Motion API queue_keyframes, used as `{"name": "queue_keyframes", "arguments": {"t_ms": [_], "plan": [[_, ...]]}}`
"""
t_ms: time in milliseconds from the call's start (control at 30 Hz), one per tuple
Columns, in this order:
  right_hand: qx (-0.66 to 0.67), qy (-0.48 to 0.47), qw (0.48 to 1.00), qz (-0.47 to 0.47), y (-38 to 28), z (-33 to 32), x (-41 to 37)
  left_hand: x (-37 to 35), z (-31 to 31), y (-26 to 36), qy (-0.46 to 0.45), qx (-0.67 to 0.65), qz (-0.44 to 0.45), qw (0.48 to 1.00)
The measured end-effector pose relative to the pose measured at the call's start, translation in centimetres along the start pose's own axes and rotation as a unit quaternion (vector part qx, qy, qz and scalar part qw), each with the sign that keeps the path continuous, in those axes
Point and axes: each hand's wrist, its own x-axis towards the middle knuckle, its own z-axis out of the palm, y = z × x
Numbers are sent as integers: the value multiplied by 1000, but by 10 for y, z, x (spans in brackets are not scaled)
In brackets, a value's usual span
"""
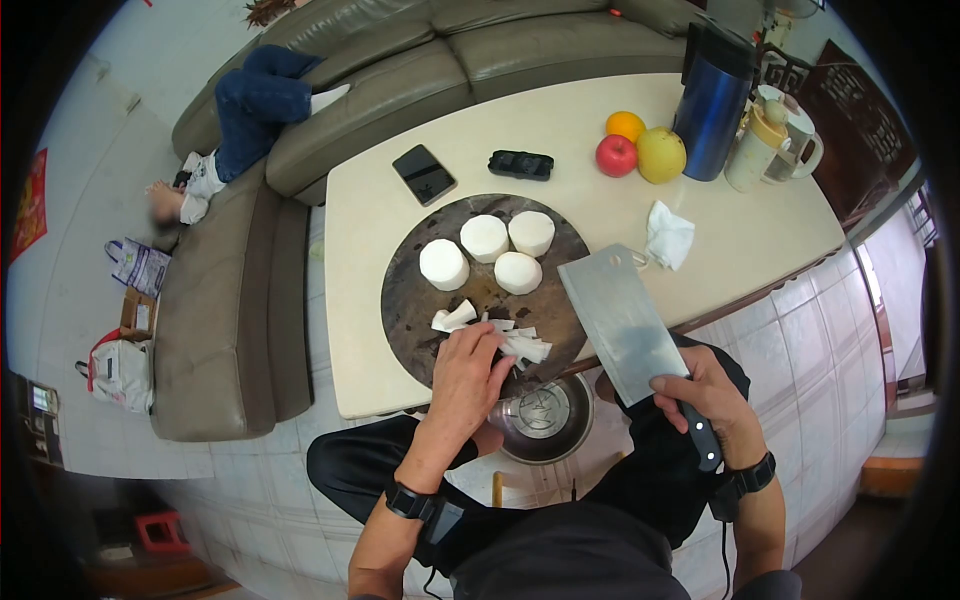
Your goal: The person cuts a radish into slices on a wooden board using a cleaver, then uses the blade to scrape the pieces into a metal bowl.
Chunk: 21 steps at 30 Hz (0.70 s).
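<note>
Fingers: the left hand's [463, 368] are curling down together near the board's six o'clock, thumb apart; whether they are pinching a scrap, nobody can tell. The right hand's [705, 390] are clamping the handle.
Cleaver [625, 320]: it is slanting beyond the board's four, with its edge apparently facing leftward. A loosening grip could drop it towards the person's right knee [730, 375]; a careless swing towards eight could bring the edge onto the left hand.
Scraps [528, 346]: these are lying loosely at five, just beside the left fingers. A broad sweep towards six could scatter some past the bowl [581, 432] and onto the floor.
Rounds [484, 238]: four are standing on flat faces between ten and two. A sleeve or blade catching one could tip it, and it could roll.
Chunk [455, 316]: it is lying near eight, close to the left hand; a knuckle could knock it away.
Board [410, 310]: its dark surface is looking damp, so pieces could be sliding under a light push.
</note>
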Motion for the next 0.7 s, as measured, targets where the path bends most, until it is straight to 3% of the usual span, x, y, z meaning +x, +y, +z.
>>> {"name": "queue_keyframes", "arguments": {"t_ms": [233, 433, 567, 633, 700], "plan": [[-5, -11, 1000, -7, 0, 1, 1, -18, -8, -5, 93, -96, -8, 991], [-15, -16, 1000, 1, 1, 3, 3, -29, -19, -9, 47, -235, -87, 967], [-31, -11, 999, 9, 1, 6, 3, -37, -26, -19, 9, -237, -105, 966], [-50, -29, 998, -2, 5, 7, 4, -40, -24, -32, 1, -118, -4, 993], [-82, -56, 995, 7, 3, 13, 2, -40, -26, -34, 14, -70, 22, 997]]}}
